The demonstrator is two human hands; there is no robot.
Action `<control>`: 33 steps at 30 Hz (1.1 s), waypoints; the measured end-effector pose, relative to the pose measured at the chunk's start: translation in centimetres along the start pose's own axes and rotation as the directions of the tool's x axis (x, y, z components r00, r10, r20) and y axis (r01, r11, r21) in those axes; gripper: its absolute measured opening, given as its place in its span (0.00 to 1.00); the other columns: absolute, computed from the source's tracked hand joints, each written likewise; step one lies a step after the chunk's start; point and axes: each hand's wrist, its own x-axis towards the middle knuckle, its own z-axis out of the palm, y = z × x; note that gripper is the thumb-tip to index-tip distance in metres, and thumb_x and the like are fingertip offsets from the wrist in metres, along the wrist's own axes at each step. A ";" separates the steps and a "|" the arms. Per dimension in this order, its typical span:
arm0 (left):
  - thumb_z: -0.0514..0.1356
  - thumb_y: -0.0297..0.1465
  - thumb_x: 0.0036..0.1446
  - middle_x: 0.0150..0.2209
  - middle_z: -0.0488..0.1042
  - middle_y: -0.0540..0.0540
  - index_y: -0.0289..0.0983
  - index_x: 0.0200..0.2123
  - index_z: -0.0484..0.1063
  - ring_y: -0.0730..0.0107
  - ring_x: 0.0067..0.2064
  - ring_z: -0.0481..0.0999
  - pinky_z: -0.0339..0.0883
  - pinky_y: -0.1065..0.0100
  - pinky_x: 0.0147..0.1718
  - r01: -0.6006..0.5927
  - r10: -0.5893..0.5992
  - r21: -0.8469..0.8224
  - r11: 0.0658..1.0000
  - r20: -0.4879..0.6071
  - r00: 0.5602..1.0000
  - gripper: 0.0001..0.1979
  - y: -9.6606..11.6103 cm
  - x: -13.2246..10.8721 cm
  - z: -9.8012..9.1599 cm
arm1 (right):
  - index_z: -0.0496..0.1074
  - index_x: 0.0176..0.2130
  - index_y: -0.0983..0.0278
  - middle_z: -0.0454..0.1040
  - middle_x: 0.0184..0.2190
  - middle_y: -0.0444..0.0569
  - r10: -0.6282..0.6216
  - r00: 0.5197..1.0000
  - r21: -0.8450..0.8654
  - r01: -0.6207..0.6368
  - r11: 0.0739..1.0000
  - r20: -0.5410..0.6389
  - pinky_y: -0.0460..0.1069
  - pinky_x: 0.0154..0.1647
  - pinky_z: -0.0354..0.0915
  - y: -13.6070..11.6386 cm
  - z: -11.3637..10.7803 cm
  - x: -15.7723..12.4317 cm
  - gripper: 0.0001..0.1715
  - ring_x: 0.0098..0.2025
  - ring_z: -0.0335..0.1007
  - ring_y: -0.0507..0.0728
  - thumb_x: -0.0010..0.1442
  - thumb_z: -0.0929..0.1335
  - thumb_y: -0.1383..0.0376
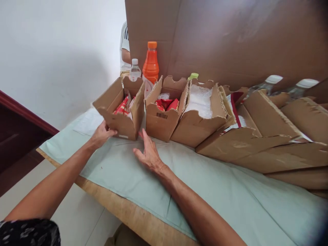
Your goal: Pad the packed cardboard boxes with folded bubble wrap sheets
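Note:
My left hand grips the lower left corner of an open cardboard box, thumb along its front and fingers partly hidden behind its side. Red packets lie inside that box. My right hand is open, thumb and fingers apart, with its fingertips close to the box's lower right corner; whether they touch it I cannot tell. Just right of it stands a second cardboard box holding red packaging.
A third box with white wrapped contents and several more leaning boxes continue rightward. Behind stand an orange bottle, a clear bottle and a large cardboard panel. A person's sleeve shows beyond. Pale green cloth covers the table.

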 end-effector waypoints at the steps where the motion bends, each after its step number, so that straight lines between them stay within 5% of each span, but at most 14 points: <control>1: 0.69 0.39 0.39 0.53 0.81 0.39 0.36 0.52 0.74 0.48 0.56 0.78 0.71 0.52 0.58 -0.008 0.008 0.016 1.000 -0.011 1.000 0.34 -0.3 1.0 0.7 | 0.45 0.77 0.70 0.64 0.71 0.66 0.013 1.000 0.001 -0.013 1.000 -0.009 0.70 0.70 0.60 0.5 -0.2 0.2 0.55 0.72 0.60 0.70 0.59 0.68 0.63; 4: 0.62 0.40 0.46 0.56 0.79 0.37 0.35 0.57 0.73 0.49 0.59 0.77 0.68 0.48 0.62 -0.009 0.015 0.084 0.996 -0.067 0.998 0.33 -1.6 1.9 2.5 | 0.51 0.75 0.70 0.70 0.67 0.65 0.048 0.998 0.003 -0.048 0.999 -0.032 0.70 0.69 0.60 1.5 -0.6 -0.2 0.52 0.70 0.64 0.70 0.57 0.68 0.63; 9: 0.63 0.39 0.49 0.54 0.80 0.35 0.34 0.56 0.75 0.48 0.55 0.80 0.70 0.46 0.61 0.009 0.017 0.244 0.970 -0.105 0.994 0.31 -2.6 0.1 3.4 | 0.61 0.70 0.66 0.75 0.62 0.61 0.107 0.986 0.035 -0.103 0.994 -0.126 0.67 0.66 0.66 1.7 -0.5 -1.1 0.41 0.64 0.70 0.67 0.59 0.65 0.66; 18: 0.61 0.36 0.55 0.45 0.78 0.42 0.39 0.41 0.79 0.55 0.49 0.79 0.76 0.53 0.50 -0.147 0.232 0.463 0.874 -0.131 0.964 0.13 0.1 -1.1 4.4 | 0.74 0.56 0.65 0.80 0.52 0.58 0.149 0.970 0.149 -0.121 0.981 -0.192 0.64 0.63 0.67 1.1 -0.7 -0.7 0.27 0.57 0.74 0.66 0.56 0.66 0.66; 20: 0.61 0.34 0.58 0.45 0.78 0.43 0.39 0.43 0.79 0.58 0.47 0.79 0.77 0.55 0.48 -0.275 0.366 0.519 0.809 -0.080 0.927 0.12 1.7 -2.1 4.8 | 0.76 0.52 0.64 0.81 0.50 0.57 0.152 0.965 0.174 -0.116 0.978 -0.211 0.64 0.63 0.67 1.0 -0.7 -0.6 0.25 0.56 0.74 0.66 0.55 0.67 0.66; 23: 0.61 0.28 0.61 0.47 0.78 0.44 0.41 0.50 0.77 0.61 0.47 0.80 0.77 0.58 0.49 -0.520 0.590 0.564 0.641 0.070 0.804 0.14 5.3 -3.5 5.8 | 0.76 0.49 0.60 0.81 0.48 0.53 0.174 0.950 0.242 -0.110 0.964 -0.260 0.62 0.62 0.67 1.0 -0.8 -0.5 0.21 0.53 0.75 0.63 0.55 0.67 0.66; 26: 0.62 0.25 0.60 0.58 0.76 0.41 0.43 0.58 0.73 0.62 0.48 0.81 0.78 0.62 0.46 -0.645 0.681 0.510 0.568 0.148 0.717 0.23 8.9 -3.8 7.8 | 0.72 0.49 0.60 0.80 0.46 0.52 0.243 0.904 0.342 -0.118 0.932 -0.352 0.59 0.59 0.70 1.2 -0.8 -0.3 0.18 0.50 0.76 0.60 0.58 0.66 0.64; 30: 0.62 0.25 0.55 0.69 0.67 0.39 0.44 0.67 0.65 0.69 0.37 0.80 0.76 0.68 0.34 -0.612 0.632 0.458 0.645 0.131 0.764 0.35 11.3 -1.9 11.3 | 0.65 0.50 0.60 0.75 0.42 0.52 0.396 0.786 0.494 -0.135 0.859 -0.474 0.55 0.51 0.73 1.8 -0.6 -0.6 0.16 0.45 0.75 0.57 0.62 0.63 0.61; 33: 0.61 0.24 0.54 0.61 0.74 0.42 0.42 0.63 0.69 0.75 0.30 0.75 0.74 0.68 0.35 -0.595 0.635 0.478 0.647 0.095 0.767 0.32 11.3 -0.3 13.2 | 0.63 0.51 0.60 0.73 0.42 0.51 0.483 0.708 0.587 -0.120 0.801 -0.515 0.55 0.51 0.73 2.1 -0.7 -1.3 0.17 0.44 0.75 0.57 0.62 0.64 0.58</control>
